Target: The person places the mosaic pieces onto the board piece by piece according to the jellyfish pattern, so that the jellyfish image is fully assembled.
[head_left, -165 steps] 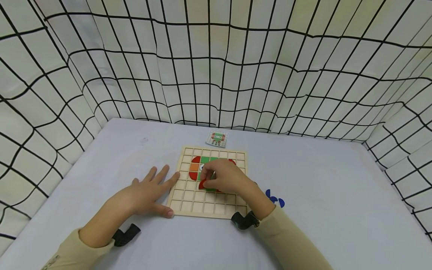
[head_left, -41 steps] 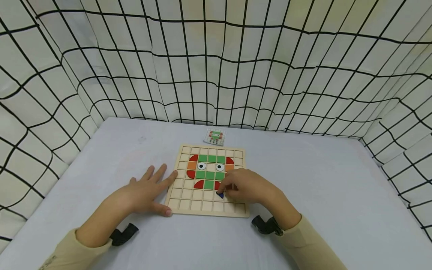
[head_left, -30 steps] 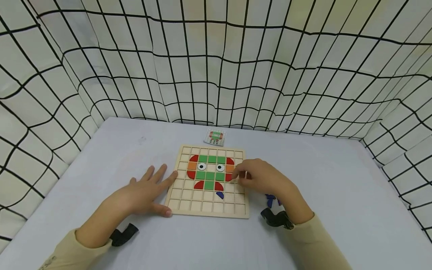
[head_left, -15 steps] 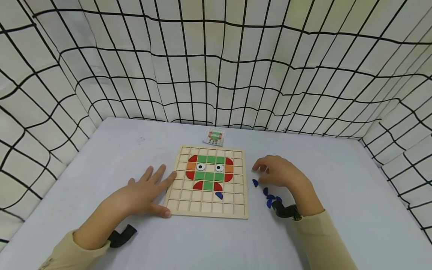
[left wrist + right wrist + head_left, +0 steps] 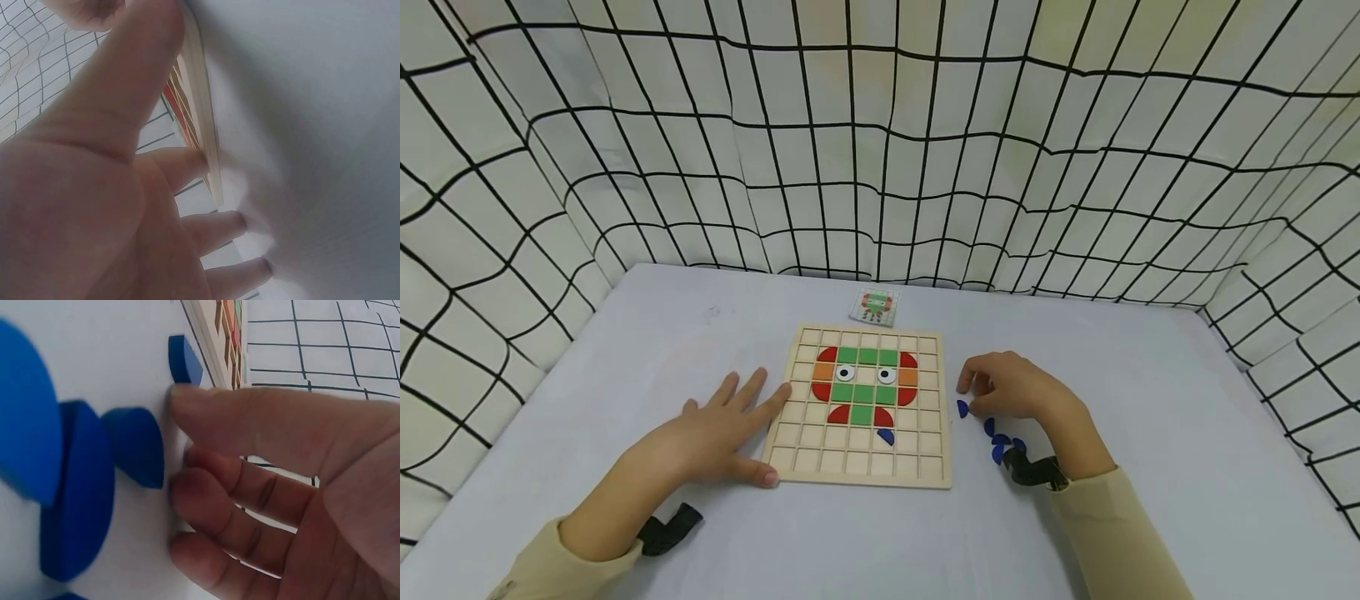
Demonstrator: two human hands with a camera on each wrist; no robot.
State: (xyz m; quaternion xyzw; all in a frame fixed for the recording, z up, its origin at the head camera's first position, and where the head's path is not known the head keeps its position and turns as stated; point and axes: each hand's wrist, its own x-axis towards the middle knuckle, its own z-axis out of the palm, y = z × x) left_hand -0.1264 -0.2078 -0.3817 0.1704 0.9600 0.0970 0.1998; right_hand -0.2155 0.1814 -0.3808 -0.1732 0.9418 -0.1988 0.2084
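My left hand (image 5: 707,437) lies spread, thumb and a fingertip at the left edge of the wooden grid board (image 5: 827,460). In the left wrist view, its thumb (image 5: 144,50) lies along the board's side. Green squares (image 5: 862,415), red quarter-round pieces (image 5: 838,414), orange squares and two eye pieces (image 5: 887,376) form a face on the board. Below it sits a tilted blue piece (image 5: 887,437). Right of the board, my right hand (image 5: 1022,387) is loosely curled over the table, thumb tip right at a blue piece (image 5: 185,359), nothing visibly gripped.
Several more blue pieces (image 5: 1002,440) lie by the right wrist, some overlapping. A small picture card (image 5: 876,307) with a similar figure lies behind the board. Black netting (image 5: 880,158) over white sheeting rises at the back and sides. Black wrist mounts (image 5: 1032,468) sit below the hands.
Earlier my right hand held a red piece, then a blue one, which now lies on the board. It has let go and moved right to the loose blue pieces. My left hand stays put.
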